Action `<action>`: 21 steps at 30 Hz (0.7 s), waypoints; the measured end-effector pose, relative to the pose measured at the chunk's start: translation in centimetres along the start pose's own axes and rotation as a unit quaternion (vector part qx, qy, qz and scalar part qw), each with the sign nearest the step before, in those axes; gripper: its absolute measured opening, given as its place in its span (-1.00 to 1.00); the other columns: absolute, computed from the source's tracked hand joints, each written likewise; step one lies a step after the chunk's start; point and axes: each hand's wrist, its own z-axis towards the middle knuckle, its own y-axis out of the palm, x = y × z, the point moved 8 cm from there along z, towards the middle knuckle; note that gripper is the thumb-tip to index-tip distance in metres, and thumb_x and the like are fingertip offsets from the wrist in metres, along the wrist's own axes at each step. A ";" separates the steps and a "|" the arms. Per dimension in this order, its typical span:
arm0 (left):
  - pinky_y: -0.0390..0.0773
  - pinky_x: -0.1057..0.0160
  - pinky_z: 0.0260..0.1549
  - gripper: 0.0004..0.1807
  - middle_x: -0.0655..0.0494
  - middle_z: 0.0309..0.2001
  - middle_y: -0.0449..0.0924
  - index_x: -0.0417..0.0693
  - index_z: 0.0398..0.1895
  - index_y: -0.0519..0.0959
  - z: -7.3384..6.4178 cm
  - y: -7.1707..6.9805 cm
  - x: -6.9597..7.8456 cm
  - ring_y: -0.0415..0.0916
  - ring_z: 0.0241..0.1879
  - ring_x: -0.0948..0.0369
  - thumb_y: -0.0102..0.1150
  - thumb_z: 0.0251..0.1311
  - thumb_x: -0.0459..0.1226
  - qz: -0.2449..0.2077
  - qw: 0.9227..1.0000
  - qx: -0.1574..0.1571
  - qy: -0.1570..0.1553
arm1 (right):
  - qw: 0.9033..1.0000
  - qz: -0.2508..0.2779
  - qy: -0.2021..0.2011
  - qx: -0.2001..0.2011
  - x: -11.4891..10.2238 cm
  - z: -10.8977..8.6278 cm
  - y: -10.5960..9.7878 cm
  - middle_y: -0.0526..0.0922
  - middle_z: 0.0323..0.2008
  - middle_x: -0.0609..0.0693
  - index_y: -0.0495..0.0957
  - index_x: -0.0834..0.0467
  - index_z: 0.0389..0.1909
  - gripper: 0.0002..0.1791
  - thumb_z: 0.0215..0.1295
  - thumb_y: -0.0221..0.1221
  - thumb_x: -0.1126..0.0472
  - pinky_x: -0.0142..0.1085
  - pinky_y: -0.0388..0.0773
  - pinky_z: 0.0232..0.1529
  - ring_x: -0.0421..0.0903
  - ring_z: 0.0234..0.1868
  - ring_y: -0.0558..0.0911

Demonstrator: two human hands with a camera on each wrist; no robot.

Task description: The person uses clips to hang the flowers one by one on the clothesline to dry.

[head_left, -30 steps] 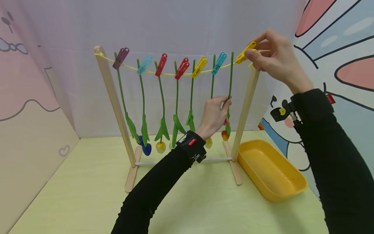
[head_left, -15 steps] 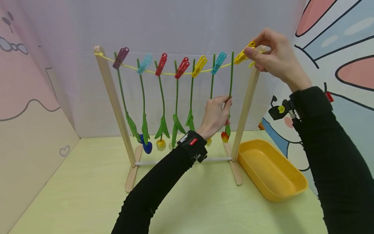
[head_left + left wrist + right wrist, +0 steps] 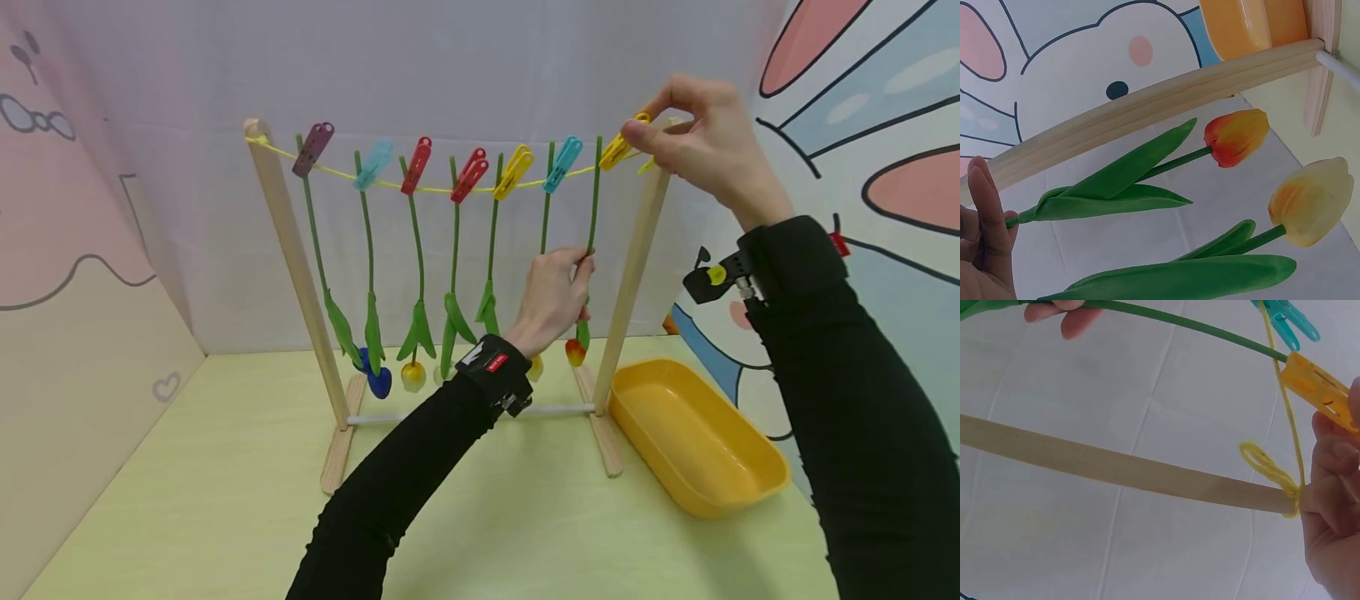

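My left hand (image 3: 551, 296) pinches the green stem (image 3: 595, 196) of an artificial tulip, held upside down at the right end of the yellow string (image 3: 1289, 419). Its red-and-yellow bloom (image 3: 1236, 137) points downward, below the hand. Between thumb and fingers, my right hand (image 3: 705, 150) grips a yellow clothespin (image 3: 1319, 390). The clothespin's mouth is right at the stem's top end, close against the string in the right wrist view. A pale yellow tulip (image 3: 1311, 201) hangs just left of the held one, under a blue clothespin (image 3: 562, 164).
Several more upside-down tulips hang leftward under purple (image 3: 312, 150), light blue, red and yellow clothespins. The string spans two wooden posts (image 3: 637, 275) of a rack with a white crossbar (image 3: 555, 409). An orange-yellow tub (image 3: 697, 433) stands right of the rack on the pale table (image 3: 480, 517).
My right hand has shifted slightly left and down with the yellow clothespin, toward the stem's top. The held tulip's bloom has swung slightly left; my left hand stays nearly still.
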 end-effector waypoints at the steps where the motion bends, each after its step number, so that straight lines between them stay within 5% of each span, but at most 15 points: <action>1: 0.46 0.47 -0.81 -0.79 0.00 -0.51 0.54 -0.27 -0.22 0.63 0.0 0.0 0.0 0.43 -0.84 0.39 -0.03 0.40 -0.38 0.001 1.000 -0.001 0.001 | 1.000 -0.006 0.001 0.000 0.0 0.0 0.0 0.45 -0.18 -0.19 0.52 0.14 -0.31 -0.88 0.26 0.23 0.18 -0.56 0.48 -0.30 -0.24 -0.24 0.67; 6: 0.46 0.47 -0.81 -0.77 0.02 -0.55 0.53 -0.28 -0.22 0.63 0.0 0.0 -0.1 0.43 -0.85 0.40 -0.05 0.41 -0.37 0.003 1.000 -0.004 0.002 | 1.000 -0.018 0.008 -0.001 0.0 0.2 0.2 0.44 -0.17 -0.19 0.53 0.21 -0.30 -0.79 0.25 0.24 0.13 -0.52 0.52 -0.23 -0.03 -0.08 0.66; 13: 0.45 0.48 -0.80 -0.77 0.04 -0.60 0.50 -0.27 -0.32 0.61 0.1 -0.1 0.1 0.43 -0.84 0.41 -0.05 0.41 -0.37 0.014 1.000 0.000 0.011 | 1.000 -0.026 0.006 -0.005 -0.1 0.3 0.4 0.42 -0.22 -0.18 0.50 0.38 -0.23 -0.69 0.27 0.22 0.17 -0.53 0.40 -0.31 -0.32 -0.40 0.54; 21: 0.45 0.47 -0.82 -0.78 0.05 -0.57 0.49 -0.27 -0.34 0.60 0.0 -0.2 0.1 0.41 -0.85 0.42 -0.03 0.40 -0.37 0.011 1.000 0.006 0.017 | 0.998 -0.060 0.022 -0.002 0.0 0.4 0.7 0.41 -0.24 -0.17 0.52 0.44 -0.15 -0.59 0.27 0.21 0.11 -0.44 0.37 -0.20 -0.24 -0.38 0.48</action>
